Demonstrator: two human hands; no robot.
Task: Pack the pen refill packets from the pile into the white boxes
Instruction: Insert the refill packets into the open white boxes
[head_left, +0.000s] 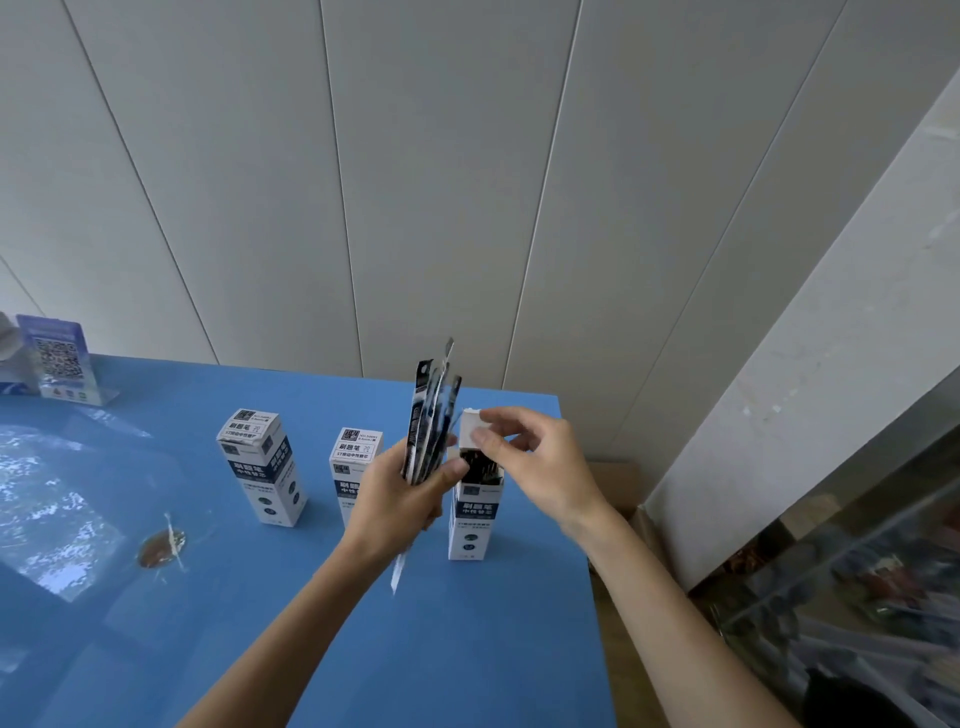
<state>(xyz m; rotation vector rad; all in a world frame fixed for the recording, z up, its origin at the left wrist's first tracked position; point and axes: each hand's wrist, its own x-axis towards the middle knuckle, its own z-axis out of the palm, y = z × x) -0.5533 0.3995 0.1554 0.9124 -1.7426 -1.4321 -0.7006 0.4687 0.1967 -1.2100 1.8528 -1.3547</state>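
Left hand (400, 499) grips a fan of refill packets (431, 431) beside the open white box (474, 512) on the blue worktop (311, 623), whose flap the right hand (524, 457) pinches; a snagging packet could topple it.

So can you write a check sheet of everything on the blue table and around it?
Surface: blue table, glossy, brown stain.
Job's things: three upright white boxes; left box and middle box closed, open box holds dark packets.
Clutter: QR code stand at far left.
Hands: left hand grips refill packets; right hand pinches the open box's flap.
Cables: nothing seen.
Surroundings: panelled wall; blurred bin at right.
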